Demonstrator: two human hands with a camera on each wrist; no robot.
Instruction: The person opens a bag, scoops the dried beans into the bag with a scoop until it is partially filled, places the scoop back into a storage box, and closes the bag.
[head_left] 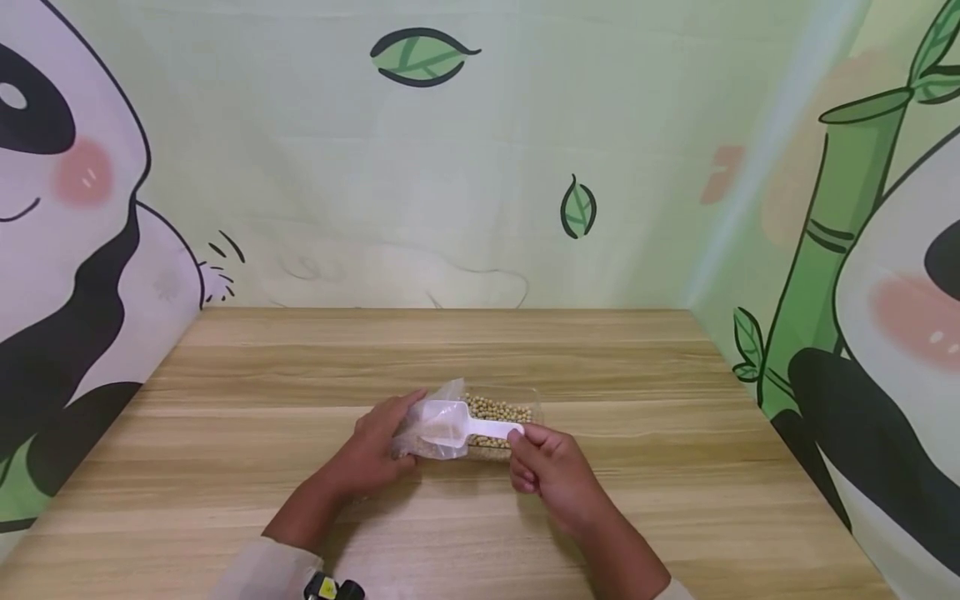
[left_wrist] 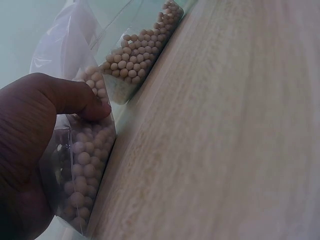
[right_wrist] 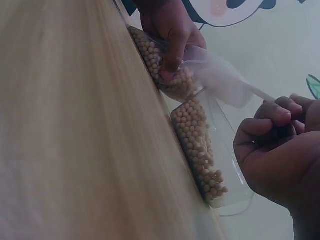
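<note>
My left hand (head_left: 372, 452) grips a clear plastic bag (left_wrist: 87, 165) that holds round beige beans, its thumb pressed against the near side. Between the thumb and fingers of my right hand (head_left: 561, 477) is the handle end of a white plastic scoop (head_left: 448, 423). The scoop's bowl is over the bag's opening, pointing left; whether beans lie in it I cannot tell. Directly to the right of the bag is a clear plastic box (right_wrist: 226, 155), partly filled with similar beans (head_left: 497, 410). The scoop's handle crosses above the box.
Bag and box stand on a wood-grain table (head_left: 637, 400). Behind the table rises a pale green backdrop (head_left: 495, 167) with leaves, and printed pandas (head_left: 168, 250) flank both sides. A black and yellow item (head_left: 330, 587) is at the left sleeve.
</note>
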